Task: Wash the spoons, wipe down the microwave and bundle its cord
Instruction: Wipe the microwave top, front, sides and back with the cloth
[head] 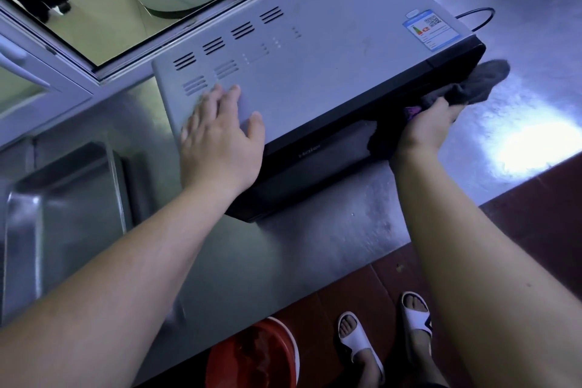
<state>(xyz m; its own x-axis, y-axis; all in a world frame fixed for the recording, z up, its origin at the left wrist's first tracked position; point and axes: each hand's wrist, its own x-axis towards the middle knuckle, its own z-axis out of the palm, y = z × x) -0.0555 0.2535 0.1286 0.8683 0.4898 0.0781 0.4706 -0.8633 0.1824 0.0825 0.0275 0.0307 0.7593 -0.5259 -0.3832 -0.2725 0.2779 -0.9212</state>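
— Where is our grip?

— Our right hand (431, 126) has its fingers curled tight round a dark cloth (472, 88), bunched in the fist with a loose end sticking out to the right. We press it against the black front of the microwave (315, 50), near the right end.

— And our other hand?

— Our left hand (220, 142) lies flat on the grey top near the left front corner, fingers straight and spread, holding nothing. We judge it is steadying the box.

— So which step are we in?

— The wipe-down, we'd say. The microwave sits on the steel bench (315, 246), with the sink (63, 198) to its left. No spoons show, so we cannot tell how that part stands. The cord (475, 19) loops out behind the right rear corner, loose and not bundled.

— What does the next move ask of us?

— Probably a firm drag of the cloth leftward along the front, with the left hand bearing down so the box doesn't slide. The top shows faint smudges, so it likely wants a pass too. The cord comes after that.
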